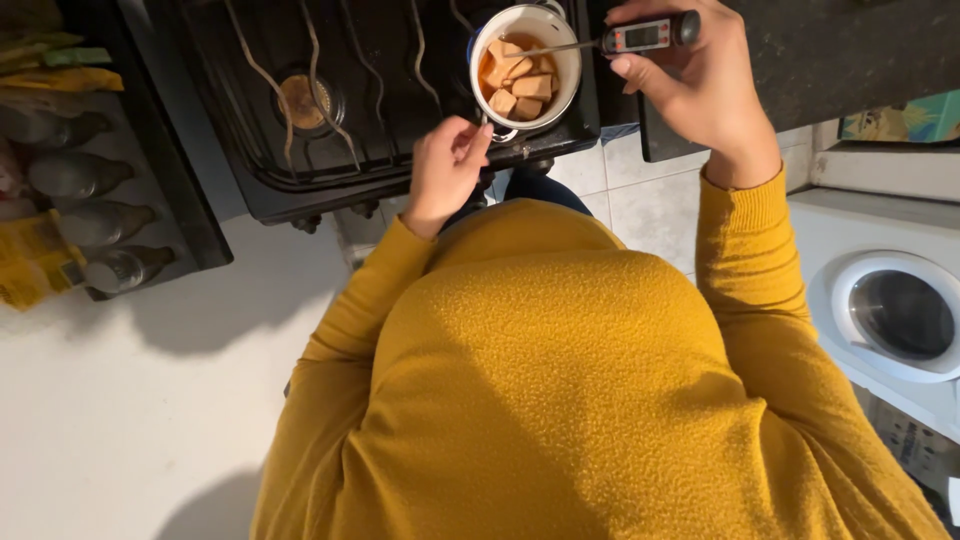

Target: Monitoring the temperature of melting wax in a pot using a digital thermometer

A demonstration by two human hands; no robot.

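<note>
Close to the camera is a big yellow sweater (540,400); it fills the bottom of the view, and both sleeves reach up toward the stove; under it on the left is a white floor (120,420), and on the right stands a white washing machine (890,310) with a round door; the left hand (445,170) is a little farther up, its grip pinched shut on the small handle (497,130) at the near edge of the pot; the right hand (690,85) is higher, its grip closed around a thermometer (645,35) with a little screen; the thin metal probe (550,47) pokes out to the left and dips into the pot; the pot (525,65) is small and white, and it sits on the black stove (380,90) on the right side; inside it are tan cubes (525,85) in orange liquid; a round burner (300,100) sits bare to the left of the pot; far left, bottles (90,200) lie in a row beside yellow bags (30,260).
</note>
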